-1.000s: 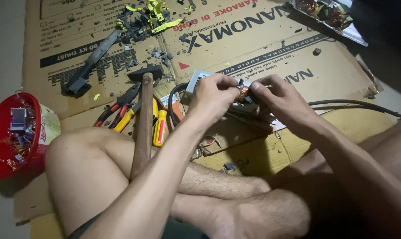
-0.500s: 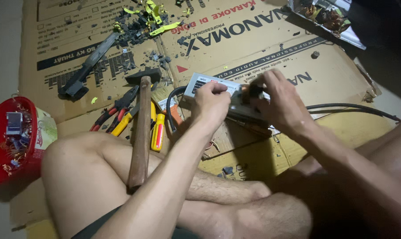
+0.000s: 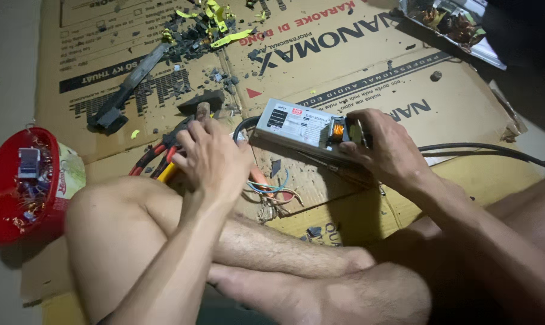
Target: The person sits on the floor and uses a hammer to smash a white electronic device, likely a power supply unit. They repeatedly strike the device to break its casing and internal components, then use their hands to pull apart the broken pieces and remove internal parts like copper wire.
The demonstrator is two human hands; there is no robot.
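Observation:
My right hand [image 3: 390, 153] grips the right end of a silver metal power-supply box [image 3: 296, 126] lying on the cardboard; an orange coil [image 3: 337, 129] shows at its open end. My left hand [image 3: 215, 156] rests knuckles up on the tools to the left, fingers curled around the wooden handle of a hammer [image 3: 201, 108] just below its dark head. Pliers with red and yellow grips [image 3: 155, 159] lie under the fingertips. A thick black cable [image 3: 483, 149] runs right from the box. My bare legs cross in front.
A red bowl [image 3: 10, 207] of small electronic parts stands at the left edge. A long black plastic piece [image 3: 128, 90] and black and yellow-green scraps [image 3: 215, 30] litter the far cardboard. Loose thin wires [image 3: 272, 188] lie below the box. A tray of coils [image 3: 453, 21] sits top right.
My left hand has let go of the box's end and moved left and down onto the hammer and pliers. The right hand keeps hold of the box, which now lies flat.

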